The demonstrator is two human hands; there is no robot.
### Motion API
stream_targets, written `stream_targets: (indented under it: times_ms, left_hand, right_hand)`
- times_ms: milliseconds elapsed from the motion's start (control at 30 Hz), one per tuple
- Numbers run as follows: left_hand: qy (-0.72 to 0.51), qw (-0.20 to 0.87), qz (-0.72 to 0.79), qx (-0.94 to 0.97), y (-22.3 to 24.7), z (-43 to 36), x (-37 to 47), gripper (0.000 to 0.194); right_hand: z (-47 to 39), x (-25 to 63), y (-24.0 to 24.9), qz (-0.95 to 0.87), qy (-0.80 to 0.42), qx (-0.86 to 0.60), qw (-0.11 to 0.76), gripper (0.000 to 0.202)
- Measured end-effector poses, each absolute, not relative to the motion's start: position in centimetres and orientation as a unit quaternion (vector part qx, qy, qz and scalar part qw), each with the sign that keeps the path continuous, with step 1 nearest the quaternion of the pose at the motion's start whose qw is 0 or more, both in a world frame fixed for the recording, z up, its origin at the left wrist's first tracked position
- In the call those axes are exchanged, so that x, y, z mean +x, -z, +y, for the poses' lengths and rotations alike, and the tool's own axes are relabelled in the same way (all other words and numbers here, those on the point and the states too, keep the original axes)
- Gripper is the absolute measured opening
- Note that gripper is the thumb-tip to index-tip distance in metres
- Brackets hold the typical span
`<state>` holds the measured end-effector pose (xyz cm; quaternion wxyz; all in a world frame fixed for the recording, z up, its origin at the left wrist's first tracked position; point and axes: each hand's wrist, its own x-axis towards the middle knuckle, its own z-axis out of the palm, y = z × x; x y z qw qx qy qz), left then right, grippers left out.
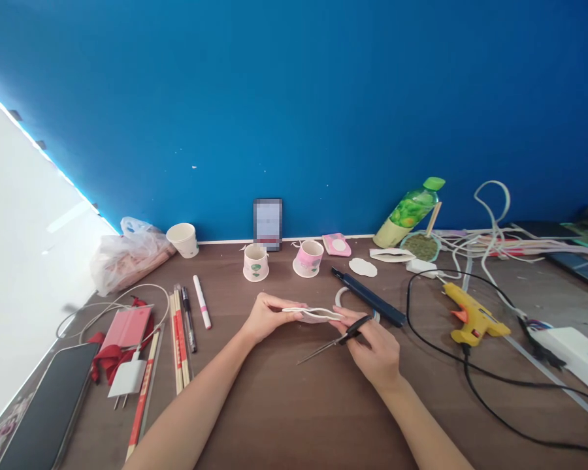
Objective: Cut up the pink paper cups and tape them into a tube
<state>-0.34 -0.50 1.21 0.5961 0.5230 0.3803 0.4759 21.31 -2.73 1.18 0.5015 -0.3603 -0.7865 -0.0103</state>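
One flattened white paper-cup piece point(318, 319) spans the gap between my hands above the dark brown table point(284, 405). My left hand point(269, 318) has thumb and fingers closed on one end; my right hand point(375, 349) pinches the other, with black-handled metal scissors point(343, 339) among its fingers. Beyond stand two short printed paper cups point(308, 261), contents not discernible. Farther right, a round bowl point(437, 254) holds green granular material point(421, 247) beside a leaning, green-capped plastic bottle point(408, 214).
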Motion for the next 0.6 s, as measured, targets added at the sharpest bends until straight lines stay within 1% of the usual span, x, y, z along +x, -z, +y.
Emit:
stream_targets:
  times_ms: [233,367,500,600]
  left_hand:
    - [-0.482,0.586,0.352,0.548,-1.6,-0.7,-0.1,0.02]
    - [-0.49,0.576,0.344,0.557,-1.4,-0.6,0.1,0.018]
    - [-0.494,0.573,0.321,0.57,-0.8,-0.5,0.1,0.017]
    - [-0.495,0.575,0.313,0.572,-0.7,-0.5,0.1,0.017]
  right_hand:
    - [-2.2,22.1,-0.5,-0.795,0.01,-0.409,0.448,0.02]
    - [-2.1,22.5,-0.7,-0.825,0.022,-0.415,0.383,0.021]
    - [-2.0,22.8,-1.0,-0.842,0.095,-0.412,0.333,0.02]
    - [-2.1,22.6,-1.3,-0.838,0.155,-0.418,0.314,0.018]
